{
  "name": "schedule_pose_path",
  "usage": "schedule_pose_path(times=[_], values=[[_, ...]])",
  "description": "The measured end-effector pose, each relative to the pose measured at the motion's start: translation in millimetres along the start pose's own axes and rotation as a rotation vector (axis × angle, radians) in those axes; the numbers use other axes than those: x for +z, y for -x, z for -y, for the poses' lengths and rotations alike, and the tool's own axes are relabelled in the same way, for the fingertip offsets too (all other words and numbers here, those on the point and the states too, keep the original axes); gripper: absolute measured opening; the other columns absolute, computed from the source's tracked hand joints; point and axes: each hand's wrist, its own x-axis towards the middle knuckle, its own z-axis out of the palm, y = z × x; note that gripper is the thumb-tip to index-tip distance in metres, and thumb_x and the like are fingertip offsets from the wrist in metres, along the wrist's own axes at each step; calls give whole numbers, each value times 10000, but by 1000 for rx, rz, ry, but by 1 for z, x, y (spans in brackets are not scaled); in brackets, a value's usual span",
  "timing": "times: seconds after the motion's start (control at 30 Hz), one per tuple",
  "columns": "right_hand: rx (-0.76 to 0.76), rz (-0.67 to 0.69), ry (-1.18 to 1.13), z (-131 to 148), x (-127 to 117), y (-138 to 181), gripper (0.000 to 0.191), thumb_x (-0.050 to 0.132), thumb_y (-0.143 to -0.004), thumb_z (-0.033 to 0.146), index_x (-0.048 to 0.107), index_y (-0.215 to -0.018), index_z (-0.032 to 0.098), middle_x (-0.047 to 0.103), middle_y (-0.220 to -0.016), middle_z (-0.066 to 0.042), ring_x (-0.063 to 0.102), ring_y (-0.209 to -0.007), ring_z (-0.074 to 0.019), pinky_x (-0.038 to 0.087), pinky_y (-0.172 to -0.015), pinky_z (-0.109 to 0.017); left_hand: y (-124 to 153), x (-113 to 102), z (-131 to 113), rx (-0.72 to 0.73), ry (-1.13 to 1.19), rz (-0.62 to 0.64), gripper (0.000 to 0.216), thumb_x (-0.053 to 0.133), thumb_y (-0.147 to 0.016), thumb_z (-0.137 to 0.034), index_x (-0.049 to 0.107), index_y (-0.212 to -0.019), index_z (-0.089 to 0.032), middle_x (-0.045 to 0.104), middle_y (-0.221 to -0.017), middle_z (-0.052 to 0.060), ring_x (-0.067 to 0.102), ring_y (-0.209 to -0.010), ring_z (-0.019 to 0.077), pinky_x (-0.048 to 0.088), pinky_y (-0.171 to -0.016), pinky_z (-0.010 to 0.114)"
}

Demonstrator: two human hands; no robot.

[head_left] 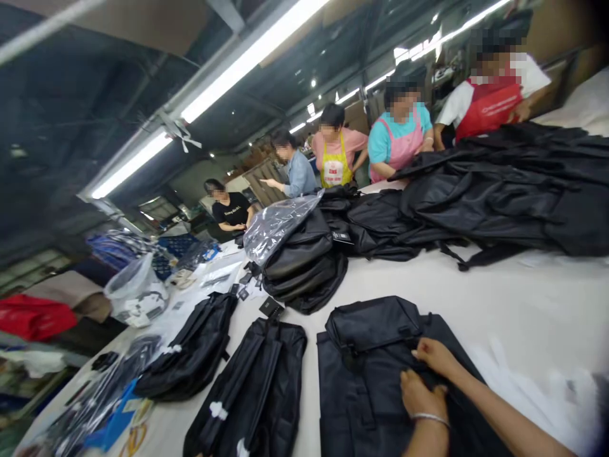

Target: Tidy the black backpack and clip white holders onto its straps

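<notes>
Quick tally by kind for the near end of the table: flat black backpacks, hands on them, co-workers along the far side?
Black backpacks lying singly, near end: 3 (under the hands, middle, left)
Wearer's hands on the nearest backpack: 2 (left hand, right hand)
Co-workers along the far side of the table: 5
Total: 10
The heaped backpacks further back cannot be counted.

Both hands (421, 387) rest on the nearest backpack (366, 381) — two more backpacks (238, 381) lie left.
</notes>
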Motion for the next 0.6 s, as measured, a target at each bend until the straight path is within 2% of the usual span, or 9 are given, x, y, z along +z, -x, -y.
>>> schedule_pose_path(times=[0.07,0.13,0.23,0.3,0.37,0.43,0.53,0.6], values=[[91,-6,-78,-15,8,-3,219,479,-647,289,334,-510,199,378,-391,44,346,-371,-84,272,-408,-234,2,-7,-7,80,-2,20,514,379,-564,-636,594,-827,-250,520,-984,237,504,-972,274,406,-679,444],[156,30,-173,-25,12,-4,227,442,-673,311,307,-522,207,325,-355,58,305,-322,-79,239,-372,-234,2,-23,-15,148,10,21,541,317,-543,-675,595,-809,-295,556,-981,185,518,-952,272,402,-624,452],[217,86,-278,-27,11,-5,223,436,-679,328,306,-542,208,335,-341,57,304,-306,-75,227,-356,-227,-3,-52,-25,217,48,-38,438,413,-538,-633,571,-831,-349,593,-930,92,527,-944,234,431,-640,423],[239,112,-329,-23,7,-2,228,448,-672,349,316,-556,204,350,-340,57,310,-306,-69,227,-352,-219,-4,-64,-27,229,75,-69,340,485,-594,-548,564,-849,-337,589,-926,71,514,-959,198,448,-685,368],[225,116,-368,-16,0,5,236,469,-658,369,333,-571,196,353,-341,65,311,-307,-61,226,-350,-210,-1,-61,-26,200,94,-45,284,475,-683,-450,545,-897,-276,562,-973,65,499,-956,167,443,-740,327],[183,99,-413,-9,-6,13,237,494,-641,381,373,-595,182,367,-356,70,319,-320,-52,232,-353,-199,3,-48,-24,161,107,23,285,439,-738,-373,508,-956,-204,527,-1014,67,493,-931,150,431,-775,322],[166,77,-522,-4,-13,19,253,524,-621,393,418,-629,164,380,-377,77,320,-335,-37,232,-352,-179,4,-24,-23,102,106,132,318,422,-752,-355,482,-985,-147,516,-1008,67,499,-894,143,431,-775,348],[159,73,-599,-6,-15,18,266,544,-608,393,435,-642,153,421,-415,68,323,-344,-28,225,-345,-168,-4,-15,-23,48,73,173,308,446,-733,-372,510,-930,-144,544,-966,75,512,-879,155,422,-763,353]])
